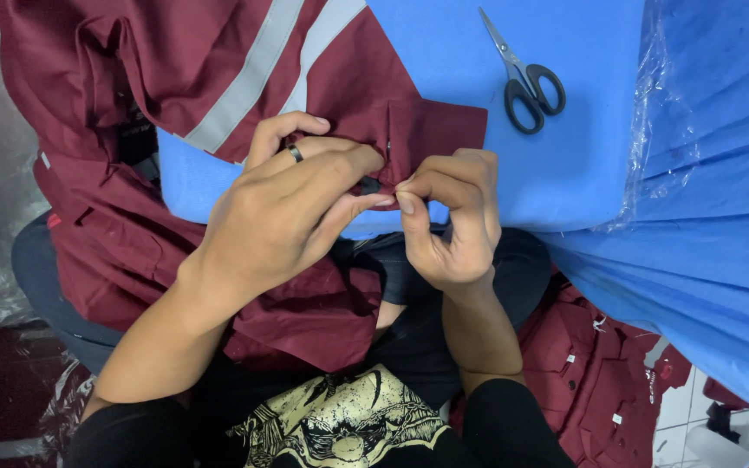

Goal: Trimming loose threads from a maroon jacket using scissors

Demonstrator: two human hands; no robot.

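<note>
A dark red work garment (132, 95) with grey reflective stripes lies over the near edge of a blue table (565, 156) and hangs into my lap. My left hand (288, 208), a ring on one finger, pinches the garment's cuff (435, 130). My right hand (457, 221) pinches the same cuff edge from the right, fingertips meeting the left thumb. A small dark button or fastener shows between the fingers.
Black-handled scissors (522, 78) lie shut on the blue table beyond the cuff. Clear plastic film (665, 113) covers blue cloth on the right. More dark red garments (600, 373) are piled low right by my leg. A silvery sheet lies at left.
</note>
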